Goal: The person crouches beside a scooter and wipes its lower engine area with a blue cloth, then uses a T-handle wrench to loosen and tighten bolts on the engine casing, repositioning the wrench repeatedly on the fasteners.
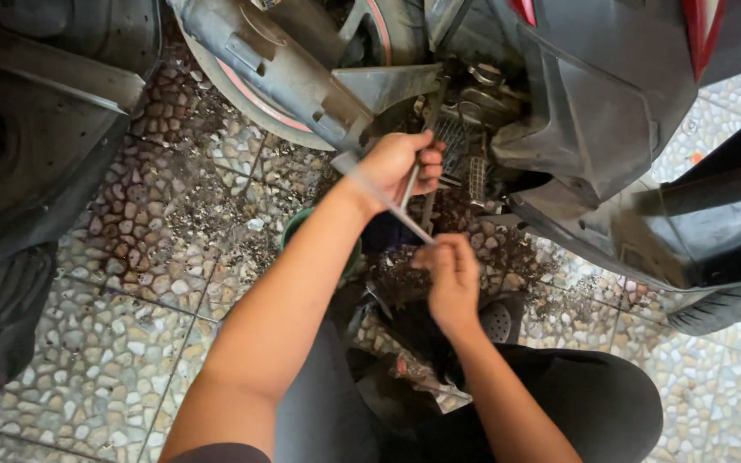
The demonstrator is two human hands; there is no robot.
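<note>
Two hands meet under the largest thing in view, a dark scooter body [611,94] whose grey swing-arm casing [293,69] and red-rimmed rear wheel [242,90] fill the top of the frame. Below lies the pebble-patterned tile floor [130,283], stained and littered with grit near the engine underside [473,146]. The metal rod tool [400,201] runs on a slant, its long axis going from upper left near the casing down and right toward the person's lap. The left hand [396,167] is curled fully closed round the rod's upper part, nearer the engine. The right hand [448,279] pinches the lower end with fingers drawn together. Room is tight above, where the casing edge and finned engine parts crowd the left knuckles; open floor lies to the left. The far tip of the tool is hidden.
</note>
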